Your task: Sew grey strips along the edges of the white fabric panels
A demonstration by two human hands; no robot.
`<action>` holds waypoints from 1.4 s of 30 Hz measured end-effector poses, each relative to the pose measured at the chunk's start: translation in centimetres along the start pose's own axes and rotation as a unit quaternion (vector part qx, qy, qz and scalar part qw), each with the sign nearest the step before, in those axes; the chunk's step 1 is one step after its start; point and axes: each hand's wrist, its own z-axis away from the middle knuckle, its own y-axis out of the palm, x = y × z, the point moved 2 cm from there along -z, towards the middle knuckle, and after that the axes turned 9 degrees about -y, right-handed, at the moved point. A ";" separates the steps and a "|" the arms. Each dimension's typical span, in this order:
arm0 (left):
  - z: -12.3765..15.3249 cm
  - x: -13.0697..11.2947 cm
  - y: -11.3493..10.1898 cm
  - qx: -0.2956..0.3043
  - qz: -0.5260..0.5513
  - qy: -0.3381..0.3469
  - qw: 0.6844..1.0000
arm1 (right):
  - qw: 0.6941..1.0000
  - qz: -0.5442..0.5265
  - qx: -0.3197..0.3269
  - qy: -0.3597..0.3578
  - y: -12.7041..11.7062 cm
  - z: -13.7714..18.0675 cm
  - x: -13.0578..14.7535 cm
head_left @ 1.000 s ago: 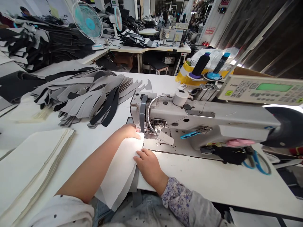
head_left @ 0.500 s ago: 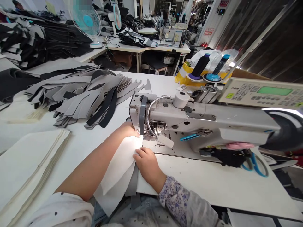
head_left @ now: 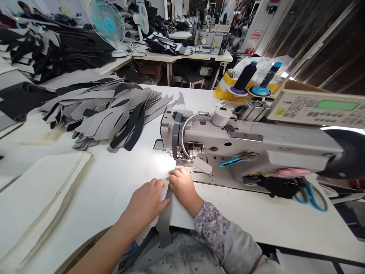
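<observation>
My left hand [head_left: 148, 199] lies over a white sheet [head_left: 163, 169], fingers bent and thumb apart from them, its thumb tip at a grey fabric strip [head_left: 164, 222]. Closed fingertips of my right hand [head_left: 184, 186] pinch the upper part of that strip, along the sheet's right edge. From there the strip runs down over the table's front edge towards my lap. Just beyond my fingers, the sheet's far end is under the lit needle area of a sewing machine [head_left: 211, 133]. Glare blurs the sheet's outline against the white table [head_left: 228, 213].
A heap of grey and black fabric strips [head_left: 108, 110] lies at the back left. White sheets [head_left: 42, 198] are stacked at the left. Thread cones [head_left: 245, 76] and a control panel [head_left: 327, 108] stand behind the machine. Blue-handled scissors [head_left: 315, 198] lie at the right.
My left hand has drawn back from beside the needle towards me, onto the sheet near my right hand. More of the grey strip shows below my hands. The view has shifted slightly.
</observation>
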 end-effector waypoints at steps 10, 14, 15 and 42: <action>0.8 -0.9 -0.7 0.027 -0.094 -0.008 0.995 | 0.994 0.011 0.025 -0.104 -1.2 6.5 5.7; 0.8 -0.8 -0.4 0.052 -0.109 0.006 0.993 | 0.994 0.027 0.005 -0.102 -1.0 7.7 6.2; 0.7 -0.9 -0.4 0.052 -0.108 0.007 0.993 | 0.994 0.027 0.011 -0.102 -0.9 7.6 6.1; -5.0 -3.6 -0.9 0.020 -0.100 0.004 0.995 | 0.992 0.019 0.030 -0.121 -0.6 7.2 5.4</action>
